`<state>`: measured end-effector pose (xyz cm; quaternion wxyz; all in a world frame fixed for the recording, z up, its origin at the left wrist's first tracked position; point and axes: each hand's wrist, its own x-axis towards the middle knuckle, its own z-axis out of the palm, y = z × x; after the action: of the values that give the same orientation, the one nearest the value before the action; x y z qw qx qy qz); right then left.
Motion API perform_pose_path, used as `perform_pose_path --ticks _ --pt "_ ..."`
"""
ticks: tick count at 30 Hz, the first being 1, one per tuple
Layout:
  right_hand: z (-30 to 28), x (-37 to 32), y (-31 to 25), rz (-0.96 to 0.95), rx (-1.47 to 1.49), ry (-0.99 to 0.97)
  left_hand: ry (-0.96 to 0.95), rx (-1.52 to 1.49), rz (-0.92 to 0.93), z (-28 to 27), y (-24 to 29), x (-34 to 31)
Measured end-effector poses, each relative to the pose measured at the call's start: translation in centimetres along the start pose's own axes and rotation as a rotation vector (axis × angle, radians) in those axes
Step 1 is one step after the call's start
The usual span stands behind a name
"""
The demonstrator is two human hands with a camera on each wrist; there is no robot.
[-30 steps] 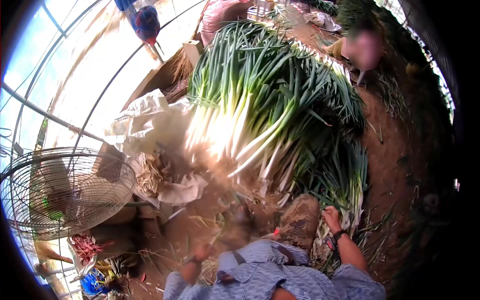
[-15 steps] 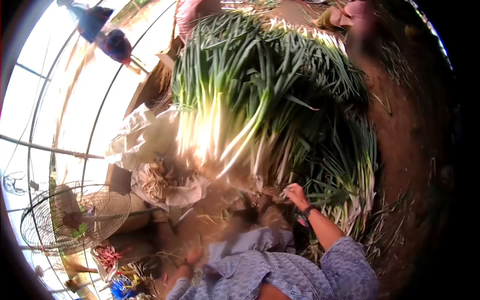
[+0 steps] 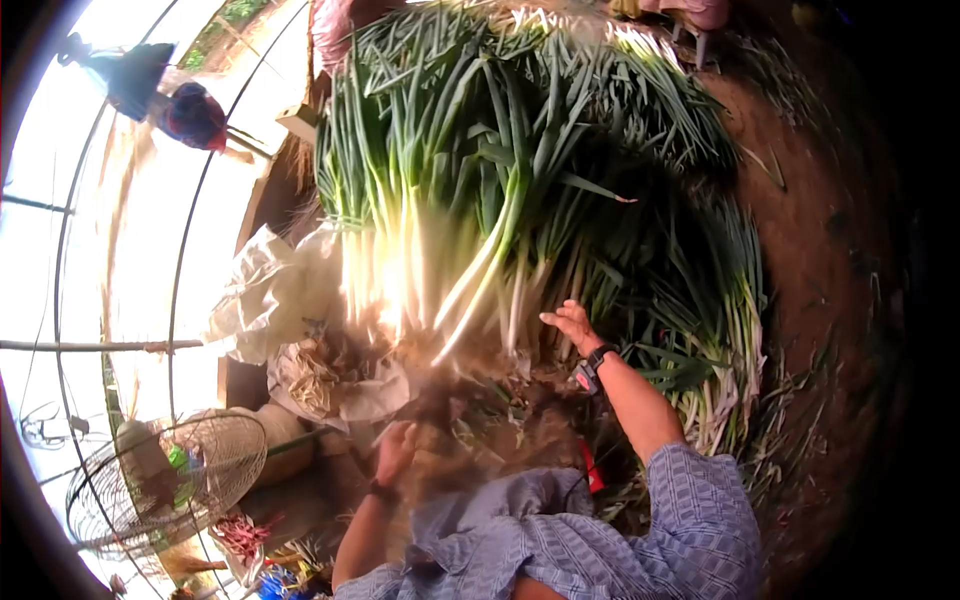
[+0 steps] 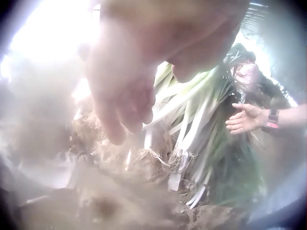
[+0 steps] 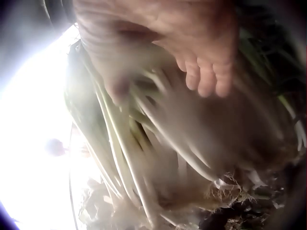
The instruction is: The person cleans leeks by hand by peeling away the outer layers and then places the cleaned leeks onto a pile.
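A big heap of long green onions [image 3: 430, 130] lies in front, dark green leaves at the back and white stalks [image 3: 480, 280] with roots toward me. My right hand [image 3: 572, 325] is stretched over the near ends of the stalks; its fingers [image 5: 207, 79] are extended and hold nothing. In the left wrist view that right hand [image 4: 244, 119] shows spread fingers and a raised thumb. My left hand [image 3: 397, 452] hangs lower and to the left, by a crumpled sack, with fingers loosely bent [image 4: 136, 103] and nothing visible in them. Hazy glare blurs both wrist views.
A wire fan guard [image 3: 165, 480] stands at the left, near a pale crumpled sack [image 3: 270, 295]. Another bunch of green onions [image 3: 735, 330] lies on the right, beside bare soil [image 3: 800, 230]. A red object [image 3: 591, 465] is by my lap. Another person [image 3: 690, 20] is at the back.
My right hand has moved from beside my right knee, forward and left to the stalk ends. My left hand has risen forward from near my lap. The head view has shifted.
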<state>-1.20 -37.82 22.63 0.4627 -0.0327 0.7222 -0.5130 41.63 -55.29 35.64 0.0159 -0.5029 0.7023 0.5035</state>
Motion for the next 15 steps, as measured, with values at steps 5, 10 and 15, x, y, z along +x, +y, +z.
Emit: perform_pose_path --ticks 5,10,15 --pt "0.2 5.3 1.1 0.059 0.009 0.114 -0.024 -0.144 0.012 0.2 4.2 7.7" --pt "1.3 10.6 1.7 -0.074 0.172 0.062 0.177 0.026 0.140 -1.1 -0.6 25.5" --pt "3.1 14.7 8.5 -0.397 -0.285 0.317 0.061 0.075 0.087 -1.6 8.4 38.4"
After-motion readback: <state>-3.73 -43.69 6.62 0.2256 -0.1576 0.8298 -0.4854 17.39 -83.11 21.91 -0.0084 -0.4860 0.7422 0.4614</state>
